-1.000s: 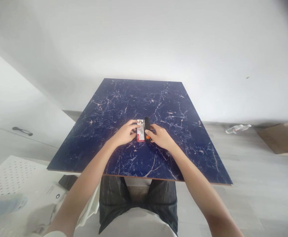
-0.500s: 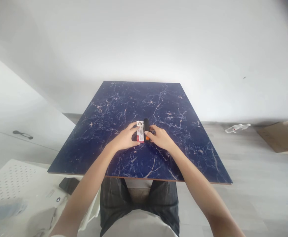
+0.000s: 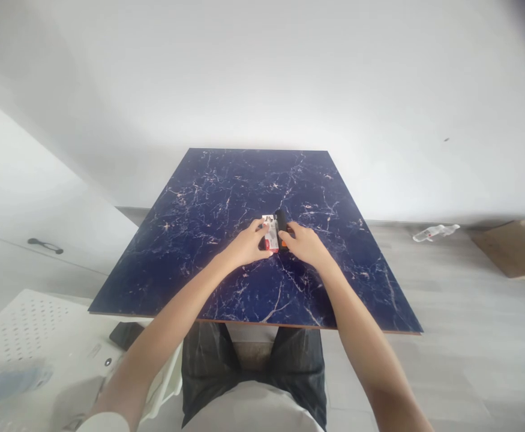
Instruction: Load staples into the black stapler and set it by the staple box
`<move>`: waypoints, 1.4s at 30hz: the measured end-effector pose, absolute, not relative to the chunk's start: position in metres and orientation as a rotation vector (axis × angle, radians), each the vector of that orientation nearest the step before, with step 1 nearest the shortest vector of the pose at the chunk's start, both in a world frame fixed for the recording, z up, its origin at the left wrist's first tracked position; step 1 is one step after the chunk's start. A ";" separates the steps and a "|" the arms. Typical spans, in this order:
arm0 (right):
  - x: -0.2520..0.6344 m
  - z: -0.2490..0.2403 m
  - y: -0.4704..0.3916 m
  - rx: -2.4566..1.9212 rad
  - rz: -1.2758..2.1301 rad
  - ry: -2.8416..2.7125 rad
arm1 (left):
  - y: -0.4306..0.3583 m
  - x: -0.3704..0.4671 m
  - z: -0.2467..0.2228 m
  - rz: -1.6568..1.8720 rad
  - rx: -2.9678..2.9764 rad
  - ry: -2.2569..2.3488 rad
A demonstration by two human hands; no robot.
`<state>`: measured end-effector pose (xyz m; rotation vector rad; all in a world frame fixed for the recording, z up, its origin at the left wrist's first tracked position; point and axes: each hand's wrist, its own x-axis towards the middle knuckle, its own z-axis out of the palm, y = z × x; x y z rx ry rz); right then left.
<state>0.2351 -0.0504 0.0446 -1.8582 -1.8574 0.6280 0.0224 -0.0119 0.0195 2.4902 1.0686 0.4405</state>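
Over the middle of the dark blue marbled table (image 3: 244,180), my left hand (image 3: 248,244) grips a small white and red box (image 3: 270,234) between thumb and fingers. Close against the box's right side is a black object with an orange patch (image 3: 281,219), whose kind I cannot make out. My right hand (image 3: 306,244) closes on that black object, its thumb lying over the top. The right fingers hide part of it.
A white perforated stool or chair (image 3: 23,324) stands at the lower left, bearing a dark flat item (image 3: 126,335). On the floor to the right lie a clear plastic bottle (image 3: 435,233) and a cardboard box (image 3: 514,249). A white wall (image 3: 262,72) rises behind the table.
Both hands have shifted to the right and slightly away from me, carrying the box and the black object along. The two things stay side by side.
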 end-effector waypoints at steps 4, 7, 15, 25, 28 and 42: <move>0.262 0.048 -0.047 -2.052 0.523 -1.802 | 0.001 0.066 0.017 0.428 2.515 1.029; 0.289 0.048 -0.044 -2.177 0.475 -1.742 | 0.009 0.103 0.016 0.465 2.525 0.975; 0.361 0.045 -0.042 -2.377 0.325 -1.423 | 0.018 0.204 0.006 0.606 2.553 0.824; 0.397 0.037 -0.044 -2.431 0.241 -1.296 | 0.027 0.263 -0.002 0.641 2.548 0.702; 0.399 0.036 -0.042 -2.425 0.279 -1.245 | 0.027 0.265 -0.004 0.680 2.540 0.671; 0.399 0.034 -0.042 -2.387 0.314 -1.217 | 0.036 0.269 -0.009 0.654 2.378 0.662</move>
